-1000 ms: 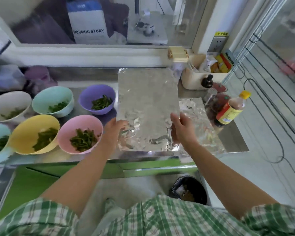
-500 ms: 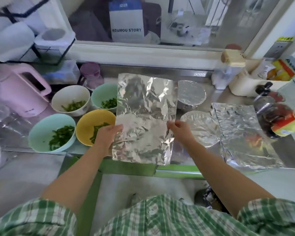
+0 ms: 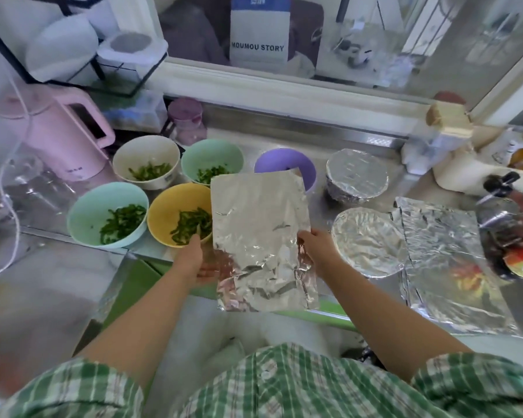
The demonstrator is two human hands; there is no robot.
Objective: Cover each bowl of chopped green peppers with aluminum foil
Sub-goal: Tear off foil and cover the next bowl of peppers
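Foil sheet hangs over the counter's front edge, just right of the yellow bowl; your left hand and right hand each pinch one side edge.

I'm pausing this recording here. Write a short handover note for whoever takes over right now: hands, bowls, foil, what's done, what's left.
Hands: left hand and right hand each hold a side edge of one foil sheet, raised over the counter's front and hiding part of the purple bowl.
Done: far covered bowl and near covered bowl, on the right, are wrapped in foil.
Left: white bowl, mint bowl, blue bowl and yellow bowl, peppers showing; purple bowl is open too, contents hidden.
Spare foil sheets lie at the far right.
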